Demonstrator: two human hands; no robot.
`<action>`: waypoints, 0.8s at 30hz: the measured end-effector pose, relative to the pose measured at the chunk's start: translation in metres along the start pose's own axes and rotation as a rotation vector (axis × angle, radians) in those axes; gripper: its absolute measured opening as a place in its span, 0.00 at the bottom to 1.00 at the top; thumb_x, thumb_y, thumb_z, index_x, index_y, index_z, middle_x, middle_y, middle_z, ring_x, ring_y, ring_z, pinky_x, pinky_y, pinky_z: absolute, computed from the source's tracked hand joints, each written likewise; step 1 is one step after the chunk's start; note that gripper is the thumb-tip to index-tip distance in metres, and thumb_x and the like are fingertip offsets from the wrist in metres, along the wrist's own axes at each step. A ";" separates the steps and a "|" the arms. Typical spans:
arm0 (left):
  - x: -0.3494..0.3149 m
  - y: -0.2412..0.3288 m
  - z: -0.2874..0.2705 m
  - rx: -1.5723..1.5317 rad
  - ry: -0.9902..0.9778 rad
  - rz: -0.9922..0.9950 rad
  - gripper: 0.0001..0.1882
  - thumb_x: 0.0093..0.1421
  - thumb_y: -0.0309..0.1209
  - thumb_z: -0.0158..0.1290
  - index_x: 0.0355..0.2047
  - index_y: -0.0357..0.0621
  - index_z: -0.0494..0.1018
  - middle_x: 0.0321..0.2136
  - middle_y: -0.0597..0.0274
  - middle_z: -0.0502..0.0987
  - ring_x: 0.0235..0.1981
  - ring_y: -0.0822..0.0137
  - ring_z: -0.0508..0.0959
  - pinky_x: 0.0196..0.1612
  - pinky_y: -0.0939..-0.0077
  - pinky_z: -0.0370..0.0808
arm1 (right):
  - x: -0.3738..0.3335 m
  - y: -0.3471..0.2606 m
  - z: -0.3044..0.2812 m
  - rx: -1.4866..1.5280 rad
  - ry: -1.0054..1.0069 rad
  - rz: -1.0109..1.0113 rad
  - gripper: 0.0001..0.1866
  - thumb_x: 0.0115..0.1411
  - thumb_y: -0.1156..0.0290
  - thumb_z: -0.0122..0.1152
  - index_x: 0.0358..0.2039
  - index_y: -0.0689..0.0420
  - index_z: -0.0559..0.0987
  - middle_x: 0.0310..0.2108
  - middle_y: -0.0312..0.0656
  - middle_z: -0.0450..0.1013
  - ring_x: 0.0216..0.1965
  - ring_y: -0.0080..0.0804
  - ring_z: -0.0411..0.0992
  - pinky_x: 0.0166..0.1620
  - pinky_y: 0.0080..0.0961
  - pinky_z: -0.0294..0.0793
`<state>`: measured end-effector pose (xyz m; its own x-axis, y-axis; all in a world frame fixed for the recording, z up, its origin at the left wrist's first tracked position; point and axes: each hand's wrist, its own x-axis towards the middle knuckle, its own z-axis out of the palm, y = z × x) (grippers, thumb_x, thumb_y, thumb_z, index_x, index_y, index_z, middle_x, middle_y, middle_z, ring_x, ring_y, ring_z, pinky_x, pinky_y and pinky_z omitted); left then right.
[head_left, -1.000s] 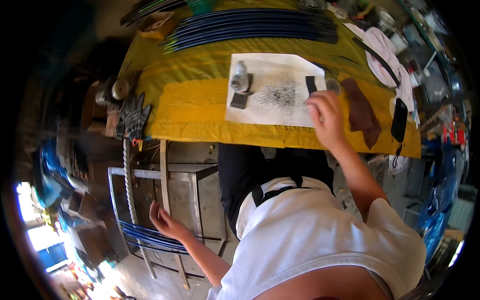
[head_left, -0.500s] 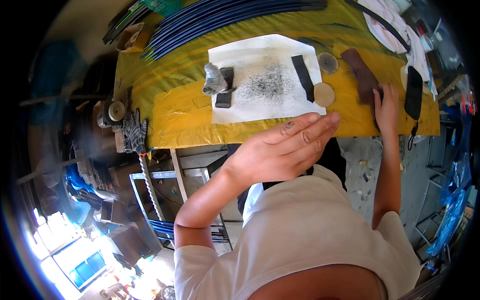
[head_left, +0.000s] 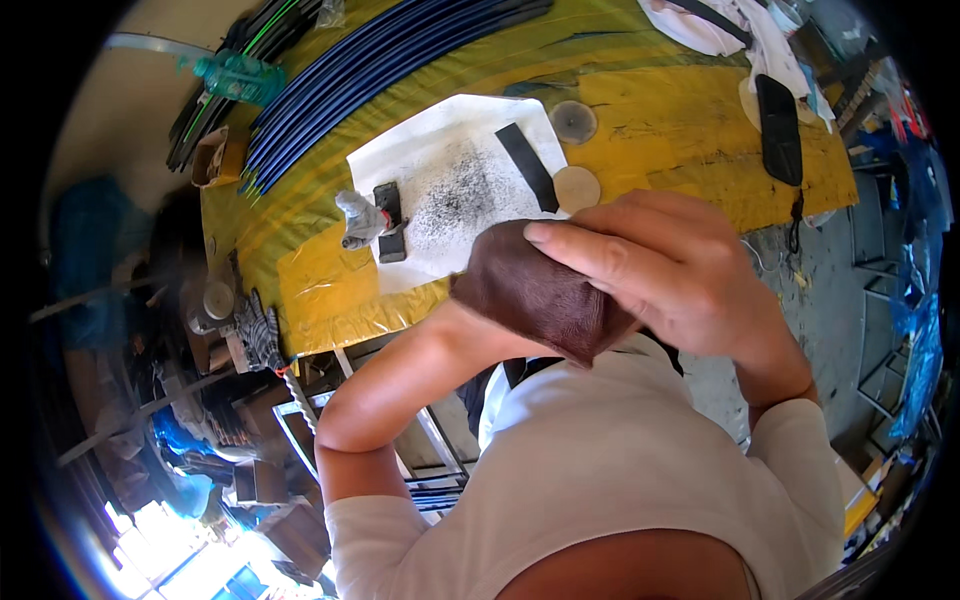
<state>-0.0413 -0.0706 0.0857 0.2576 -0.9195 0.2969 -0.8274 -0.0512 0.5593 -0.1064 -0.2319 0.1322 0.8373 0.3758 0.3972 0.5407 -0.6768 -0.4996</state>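
A dark brown leather piece (head_left: 540,285) is draped over my left hand (head_left: 475,330), above the table's near edge. The leather hides the fingers and most of the back of that hand. My right hand (head_left: 675,265) grips the leather from the right, its thumb pressed on the top of the piece and the other fingers mostly out of sight behind it. Beyond both hands lies a white sheet (head_left: 425,145) speckled with black grit. On the sheet rest a black strip (head_left: 527,168) and a dark block (head_left: 390,222), with a grey cloth bundle (head_left: 362,218) against the block.
Beside the sheet lie a tan disc (head_left: 577,190) and a greyish disc (head_left: 573,122) on the yellow-covered table (head_left: 680,130). Long dark blue rods (head_left: 350,85) run along the far left. A black flat pad (head_left: 778,130) lies at the right, a striped glove (head_left: 260,335) hangs at the left edge.
My right hand has brought the brown leather from the table's right side over my left hand, which now is mostly covered. The view has shifted, so the table sits differently.
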 end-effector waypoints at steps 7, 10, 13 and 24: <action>0.011 0.006 -0.033 0.709 0.137 0.309 0.09 0.47 0.25 0.51 0.30 0.41 0.76 0.44 0.61 0.75 0.50 0.72 0.72 0.56 0.77 0.65 | -0.063 0.047 -0.028 -0.217 0.264 0.373 0.10 0.56 0.76 0.53 0.39 0.59 0.77 0.32 0.43 0.75 0.32 0.32 0.75 0.34 0.24 0.74; 0.011 0.017 -0.036 0.589 -0.001 0.334 0.10 0.50 0.24 0.50 0.33 0.42 0.77 0.46 0.60 0.74 0.51 0.73 0.71 0.59 0.76 0.62 | -0.062 0.045 -0.034 -0.184 0.593 0.441 0.09 0.60 0.74 0.50 0.39 0.59 0.77 0.34 0.43 0.74 0.34 0.27 0.74 0.37 0.22 0.72; 0.014 0.019 -0.026 0.742 0.042 0.410 0.09 0.52 0.26 0.48 0.31 0.43 0.76 0.43 0.62 0.75 0.48 0.72 0.72 0.56 0.78 0.64 | -0.038 0.025 -0.038 0.118 0.676 0.359 0.09 0.56 0.72 0.55 0.38 0.58 0.77 0.34 0.44 0.74 0.34 0.28 0.73 0.39 0.22 0.70; 0.004 -0.002 -0.047 0.611 0.253 0.298 0.09 0.41 0.26 0.56 0.27 0.43 0.76 0.39 0.64 0.76 0.46 0.63 0.74 0.45 0.70 0.73 | -0.042 0.049 -0.009 0.102 0.364 0.707 0.14 0.63 0.64 0.49 0.30 0.62 0.74 0.19 0.37 0.66 0.20 0.19 0.61 0.23 0.20 0.61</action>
<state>-0.0154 -0.0559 0.1220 0.0238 -0.8139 0.5805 -0.9925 -0.0888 -0.0839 -0.1159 -0.2868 0.0973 0.9150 -0.3620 0.1778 -0.0881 -0.6096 -0.7878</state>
